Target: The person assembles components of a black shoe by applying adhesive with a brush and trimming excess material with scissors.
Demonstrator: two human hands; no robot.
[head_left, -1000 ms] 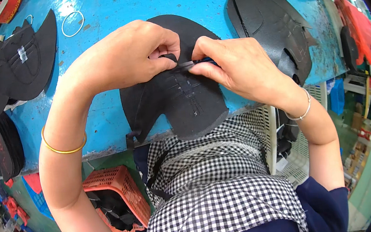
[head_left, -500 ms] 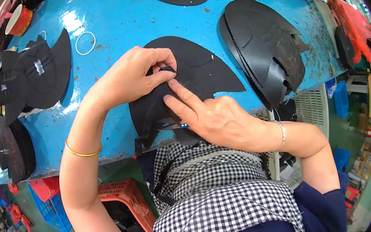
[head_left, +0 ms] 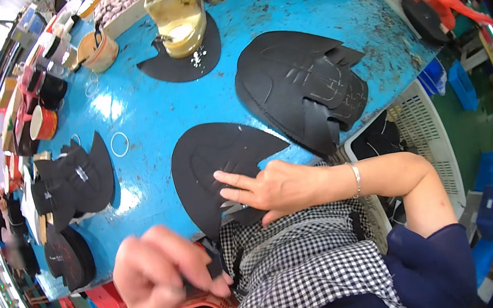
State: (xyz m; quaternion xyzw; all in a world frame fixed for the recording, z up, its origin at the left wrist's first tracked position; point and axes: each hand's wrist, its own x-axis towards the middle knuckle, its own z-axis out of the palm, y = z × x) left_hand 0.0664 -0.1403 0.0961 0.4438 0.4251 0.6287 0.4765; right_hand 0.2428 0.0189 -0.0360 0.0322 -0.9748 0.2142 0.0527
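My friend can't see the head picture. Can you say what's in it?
A person's right hand touches a flat black piece on a blue table. The left hand, blurred, is at lower left, and more black pieces lie around.

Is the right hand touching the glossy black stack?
No: the right hand has two fingers on the flat matte black piece, and the glossy black stack lies beyond it.

Two foreground hands [head_left: 157, 268] [head_left: 278, 187] are working, two bracelets [head_left: 357, 179] are showing, one black piece [head_left: 215, 145] is lying under right fingertips [head_left: 221, 175], one blue bench [head_left: 158, 111] is spreading
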